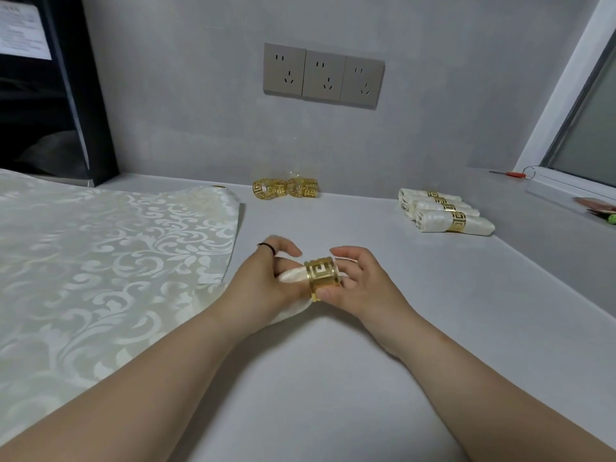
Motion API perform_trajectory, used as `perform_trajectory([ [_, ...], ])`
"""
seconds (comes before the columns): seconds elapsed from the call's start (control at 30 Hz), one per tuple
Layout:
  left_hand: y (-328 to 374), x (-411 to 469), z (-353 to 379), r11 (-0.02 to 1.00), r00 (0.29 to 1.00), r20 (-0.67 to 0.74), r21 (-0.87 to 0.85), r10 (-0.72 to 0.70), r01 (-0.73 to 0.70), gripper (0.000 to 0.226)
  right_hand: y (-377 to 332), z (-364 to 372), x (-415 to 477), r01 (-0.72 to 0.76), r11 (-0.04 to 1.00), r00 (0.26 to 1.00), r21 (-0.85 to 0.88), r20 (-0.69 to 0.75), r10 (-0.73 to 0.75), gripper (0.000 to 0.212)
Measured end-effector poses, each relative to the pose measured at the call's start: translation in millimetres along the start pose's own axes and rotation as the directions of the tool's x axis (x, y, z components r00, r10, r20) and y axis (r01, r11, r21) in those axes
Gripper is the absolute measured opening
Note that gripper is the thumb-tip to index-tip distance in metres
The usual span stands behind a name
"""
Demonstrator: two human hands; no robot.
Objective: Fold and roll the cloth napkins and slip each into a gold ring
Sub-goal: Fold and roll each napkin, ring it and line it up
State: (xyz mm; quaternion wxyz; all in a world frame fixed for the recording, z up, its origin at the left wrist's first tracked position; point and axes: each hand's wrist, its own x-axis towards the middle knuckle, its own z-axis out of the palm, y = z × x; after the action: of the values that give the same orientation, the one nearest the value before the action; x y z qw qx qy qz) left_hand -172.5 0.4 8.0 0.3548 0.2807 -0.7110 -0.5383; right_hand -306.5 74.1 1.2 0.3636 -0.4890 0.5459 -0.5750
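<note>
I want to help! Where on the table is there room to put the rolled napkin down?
Bare table lies between the spare gold rings and the finished rolls, and in front of those rolls on the right. The left side is crowded: flat napkins cover it.

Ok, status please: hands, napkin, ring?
Left hand grips rolled napkin. Right hand pinches gold ring, napkin tip through it. Nothing blocking.
</note>
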Motion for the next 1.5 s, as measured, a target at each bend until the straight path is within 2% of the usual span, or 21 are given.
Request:
perform_trajectory([
  [0.07,-1,-1,-3,0.997,0.992,0.120,-0.063,-0.030,0.038,0.038,2,0,1,-0.018,1.000,1.000,0.007,-0.011,0.018,0.044],
  [0.1,0,-2,-4,1.000,0.985,0.170,0.004,-0.030,0.030,0.042,2,0,1,-0.019,1.000,1.000,0.005,-0.014,0.019,0.042],
  [0.17,-2,-4,-1,0.957,0.977,0.212,0.284,-0.009,-0.053,0.062,2,2,2,-0.013,1.000,0.999,0.011,-0.035,0.013,0.042],
  [0.23,-5,-3,8,0.811,0.984,0.167,0.565,0.067,-0.151,0.086,1,5,1,-0.005,1.000,1.000,0.012,-0.026,0.006,0.040],
  [0.3,-5,-2,13,0.702,0.985,0.069,0.693,0.161,-0.163,0.073,0,7,-1,-0.026,0.998,1.000,0.050,0.007,0.026,0.031],
  [0.4,-8,2,8,0.664,0.974,0.019,0.729,0.224,-0.167,0.046,-3,2,4,-0.097,0.974,0.989,0.207,-0.090,0.118,0.005],
  [0.47,-11,1,7,0.617,0.967,0.030,0.765,0.252,-0.185,0.043,-2,-6,9,-0.168,0.971,0.967,0.170,-0.161,0.195,0.014],
  [0.53,-11,0,9,0.560,0.960,0.056,0.802,0.275,-0.208,0.045,0,-9,10,-0.249,0.968,0.961,0.021,-0.120,0.249,0.024],
  [0.6,-10,0,12,0.527,0.956,0.081,0.819,0.283,-0.225,0.046,2,-8,10,-0.269,0.960,0.963,-0.079,-0.053,0.265,0.026],
  [0.77,-10,0,11,0.515,0.945,0.074,0.823,0.320,-0.239,0.044,2,-9,9,-0.231,0.973,0.973,-0.031,-0.002,0.231,0.022],
  [0.9,-9,-1,12,0.510,0.947,0.090,0.825,0.308,-0.244,0.041,1,-2,7,-0.215,0.968,0.976,-0.129,-0.049,0.211,0.024],
  [1.0,-6,1,12,0.526,0.953,0.080,0.819,0.293,-0.231,0.037,-2,-3,9,-0.207,0.978,0.971,-0.035,-0.129,0.201,0.028],
  [1.13,-4,4,5,0.497,0.962,0.094,0.841,0.257,-0.215,0.037,-2,-11,11,-0.206,0.972,0.960,0.111,-0.169,0.223,0.031],
  [1.3,-5,5,-3,0.480,0.976,0.089,0.859,0.201,-0.177,0.038,-6,-17,10,-0.191,0.965,0.951,0.178,-0.211,0.227,0.030],
  [1.37,-6,5,-5,0.460,0.976,0.096,0.870,0.193,-0.177,0.040,-6,-19,8,-0.210,0.958,0.952,0.196,-0.181,0.246,0.028],
  [1.43,-7,5,-9,0.444,0.980,0.089,0.881,0.180,-0.162,0.038,-7,-21,6,-0.254,0.940,0.956,0.227,-0.091,0.281,0.022],
  [1.5,-9,5,-11,0.426,0.980,0.079,0.892,0.184,-0.152,0.038,-8,-25,5,-0.302,0.923,0.944,0.240,-0.063,0.325,0.029],
])
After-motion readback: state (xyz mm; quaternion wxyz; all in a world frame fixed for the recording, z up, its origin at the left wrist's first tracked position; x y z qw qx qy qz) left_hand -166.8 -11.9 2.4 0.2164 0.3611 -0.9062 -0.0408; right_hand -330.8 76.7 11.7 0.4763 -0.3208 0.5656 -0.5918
